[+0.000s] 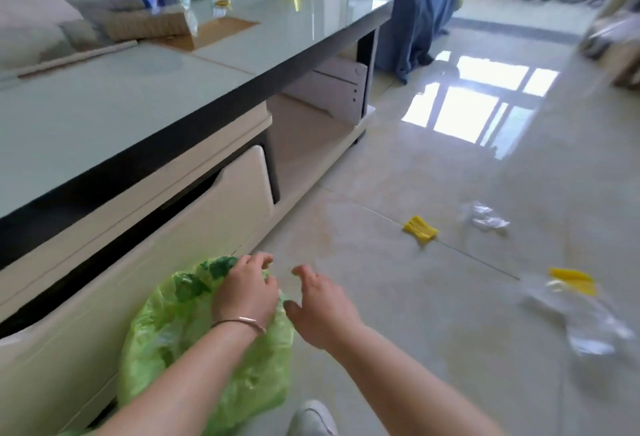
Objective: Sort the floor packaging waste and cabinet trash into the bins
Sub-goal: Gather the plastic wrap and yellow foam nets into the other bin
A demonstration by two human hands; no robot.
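On the floor, left hand [247, 292] grips green bag [180, 328]; right hand [320, 311] spread; no writing readable.

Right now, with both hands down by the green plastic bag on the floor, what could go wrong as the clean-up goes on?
1. The clear plastic wrappers nearly vanish against the glossy pale floor tiles, so one may get missed or slipped on.
2. The thin green plastic bag looks flimsy; a rough pull by the left hand could tear it.
3. The open white drawer juts out beside the arms.
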